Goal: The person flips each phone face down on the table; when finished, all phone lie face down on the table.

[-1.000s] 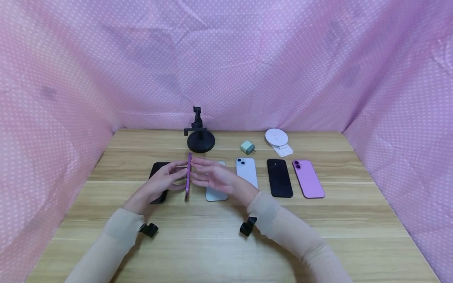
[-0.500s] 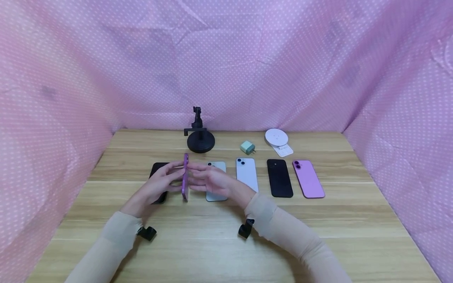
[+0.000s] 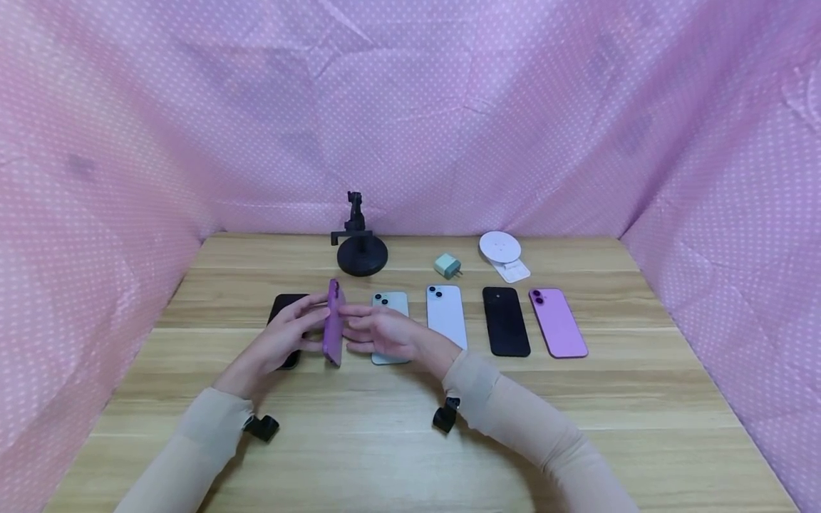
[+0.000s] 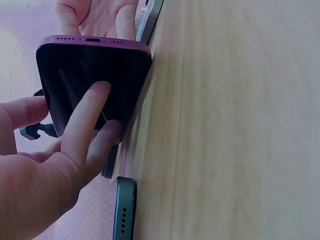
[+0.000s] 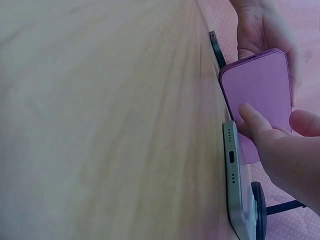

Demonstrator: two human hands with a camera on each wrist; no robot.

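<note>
A purple smartphone (image 3: 334, 324) stands on its long side between both hands, its dark screen towards the left hand. My left hand (image 3: 282, 342) holds it, two fingers on the screen and a digit at the upper edge in the left wrist view. My right hand (image 3: 391, 333) reaches from the other side with extended fingers (image 5: 252, 117), one fingertip on the plain purple back. A dark phone (image 3: 291, 360) lies partly hidden beneath the left hand. Under the right hand lies a pale green phone (image 3: 393, 301), its lower part partly covered.
Further right lie a white phone (image 3: 447, 313), a black phone (image 3: 507, 320) and a pink phone (image 3: 558, 324). Behind them are a black stand (image 3: 362, 254), a green charger plug (image 3: 447, 266) and a white round disc (image 3: 500, 246). Pink dotted cloth (image 3: 410, 121) surrounds the table.
Both hands have shifted slightly left with the purple phone. It has turned from edge-on, so more of its purple back shows, and more of the pale green phone is uncovered.
</note>
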